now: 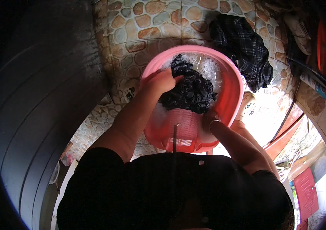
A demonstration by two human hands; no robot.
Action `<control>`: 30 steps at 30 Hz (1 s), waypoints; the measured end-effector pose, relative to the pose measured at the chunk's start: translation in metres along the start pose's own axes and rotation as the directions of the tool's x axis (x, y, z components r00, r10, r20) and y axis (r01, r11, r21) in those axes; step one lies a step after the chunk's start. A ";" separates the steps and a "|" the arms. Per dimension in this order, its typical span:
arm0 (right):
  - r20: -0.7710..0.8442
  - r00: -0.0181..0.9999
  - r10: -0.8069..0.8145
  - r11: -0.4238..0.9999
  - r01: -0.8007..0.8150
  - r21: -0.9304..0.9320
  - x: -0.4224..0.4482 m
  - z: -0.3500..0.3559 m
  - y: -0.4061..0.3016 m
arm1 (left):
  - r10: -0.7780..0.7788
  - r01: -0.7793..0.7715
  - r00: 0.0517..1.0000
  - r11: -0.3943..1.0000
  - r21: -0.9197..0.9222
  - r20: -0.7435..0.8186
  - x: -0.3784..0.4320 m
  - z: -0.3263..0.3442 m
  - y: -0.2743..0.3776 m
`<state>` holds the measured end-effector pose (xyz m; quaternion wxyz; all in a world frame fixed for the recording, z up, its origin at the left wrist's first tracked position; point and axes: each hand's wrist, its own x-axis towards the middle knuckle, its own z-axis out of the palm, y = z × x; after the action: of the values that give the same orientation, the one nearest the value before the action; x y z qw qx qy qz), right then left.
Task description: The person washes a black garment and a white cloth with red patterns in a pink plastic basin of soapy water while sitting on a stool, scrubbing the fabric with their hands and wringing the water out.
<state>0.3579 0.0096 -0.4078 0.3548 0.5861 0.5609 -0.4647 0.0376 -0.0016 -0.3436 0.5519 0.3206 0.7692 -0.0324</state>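
A pink plastic washtub [240,86] with a ribbed washboard section [181,120] stands before me, holding sudsy water. Wet dark cloth [191,89] lies bunched in it, its lower edge over the top of the ribs. My left hand [165,81] is at the upper left of this cloth, fingers bent and gripping its edge. Low on the right side of the cloth is my right hand [211,117], in shadow, with a band at the wrist; its fingers are mostly hidden, so its hold cannot be made out.
A dark plaid garment [245,49] lies heaped on the stone-patterned tile floor [151,26], just beyond the tub's upper right rim. A large dark ridged surface [45,80] curves along the left. Shoes [298,31] and a red object [322,46] are at the upper right.
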 end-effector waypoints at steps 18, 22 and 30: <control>0.343 0.874 -0.345 0.676 0.485 -0.556 -0.002 -0.015 0.000 | -0.316 0.290 0.943 0.935 0.204 0.109 -0.026 -0.030 0.028; 0.342 0.769 -0.540 0.488 0.617 -0.617 0.019 -0.029 -0.015 | -0.345 0.324 0.931 0.932 0.164 0.123 -0.028 -0.017 0.016; 0.213 0.701 -0.681 0.182 0.443 -0.878 0.096 -0.052 -0.028 | -0.323 0.367 0.930 0.841 -0.399 0.173 -0.006 0.060 -0.055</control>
<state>0.3320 0.0926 -0.4788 0.3398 0.1061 0.9261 -0.1250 0.0595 -0.0725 -0.3788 0.6307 0.0470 0.7743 0.0210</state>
